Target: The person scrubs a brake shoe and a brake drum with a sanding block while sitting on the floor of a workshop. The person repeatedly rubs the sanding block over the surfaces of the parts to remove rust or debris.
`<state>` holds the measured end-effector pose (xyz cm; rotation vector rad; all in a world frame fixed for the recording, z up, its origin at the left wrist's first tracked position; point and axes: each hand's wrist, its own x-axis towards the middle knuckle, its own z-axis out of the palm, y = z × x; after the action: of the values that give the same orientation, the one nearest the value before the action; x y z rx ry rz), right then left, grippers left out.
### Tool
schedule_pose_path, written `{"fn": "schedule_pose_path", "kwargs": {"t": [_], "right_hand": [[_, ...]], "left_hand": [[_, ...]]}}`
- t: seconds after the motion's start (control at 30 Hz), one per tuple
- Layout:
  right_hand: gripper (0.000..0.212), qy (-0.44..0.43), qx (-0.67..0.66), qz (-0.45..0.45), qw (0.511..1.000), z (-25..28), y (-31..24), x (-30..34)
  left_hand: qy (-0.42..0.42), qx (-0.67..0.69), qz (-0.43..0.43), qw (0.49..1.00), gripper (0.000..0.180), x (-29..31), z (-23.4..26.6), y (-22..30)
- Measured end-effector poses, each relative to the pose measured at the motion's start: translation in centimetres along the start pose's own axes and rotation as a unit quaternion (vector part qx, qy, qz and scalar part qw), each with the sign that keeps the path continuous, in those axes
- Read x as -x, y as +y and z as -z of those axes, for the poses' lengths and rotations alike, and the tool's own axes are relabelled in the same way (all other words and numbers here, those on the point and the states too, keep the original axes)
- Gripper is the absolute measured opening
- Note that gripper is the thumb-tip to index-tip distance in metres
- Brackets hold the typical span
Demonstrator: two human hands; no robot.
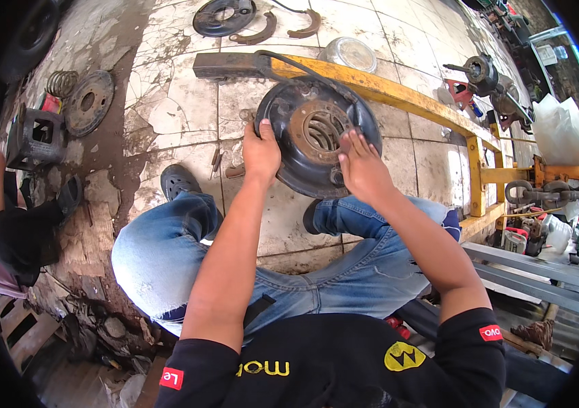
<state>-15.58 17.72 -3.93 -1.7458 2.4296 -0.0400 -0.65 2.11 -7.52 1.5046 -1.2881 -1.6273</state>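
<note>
A round black brake backing plate [296, 170] is tilted up in front of my knees. Rust covers the ring around its centre hole, and a coil spring [322, 129] shows through that hole. Closed on the plate's left rim is my left hand [261, 155], with the thumb on the face and the fingers hidden behind. My right hand [367, 168] lies on the right side of the face, its fingers stretched out and the thumb apart. A dark patch by the right fingertips is too blurred to name. A black cable or hose [303, 70] curves over the plate's top edge.
Behind the plate runs a yellow steel frame [405, 95] with a heavy chain [551, 194] at right. Another backing plate [224, 16] and two curved brake shoes [259, 30] lie farther off on the tiles. At left are a rusty disc [89, 102] and another person's leg [27, 238].
</note>
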Motion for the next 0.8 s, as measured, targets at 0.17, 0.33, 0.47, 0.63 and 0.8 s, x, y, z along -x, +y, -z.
{"fn": "schedule_pose_path", "kwargs": {"t": [0.17,0.33,0.47,0.63,0.8], "right_hand": [[0.050,0.030,-0.011,-0.019,0.999,-1.7,1.4,-2.4],[0.049,-0.052,0.013,0.039,0.998,0.8,-0.2,0.4],[0.049,0.003,0.010,0.033,0.999,-0.4,1.0,-2.4],[0.050,0.003,-0.018,0.028,0.999,-1.4,1.6,-6.2],[0.052,-0.050,-0.031,0.071,0.996,0.6,1.3,-2.3]], "left_hand": [[0.005,0.011,0.020,1.000,0.048,0.0,0.0,0.7],[0.004,0.005,0.021,1.000,0.045,-0.3,0.9,0.7],[-0.013,-0.016,0.016,1.000,0.049,-0.3,0.8,0.6],[-0.015,-0.011,0.036,0.999,0.054,-0.1,1.0,1.7],[-0.041,0.000,0.036,0.999,0.056,-1.2,1.3,0.3]]}}
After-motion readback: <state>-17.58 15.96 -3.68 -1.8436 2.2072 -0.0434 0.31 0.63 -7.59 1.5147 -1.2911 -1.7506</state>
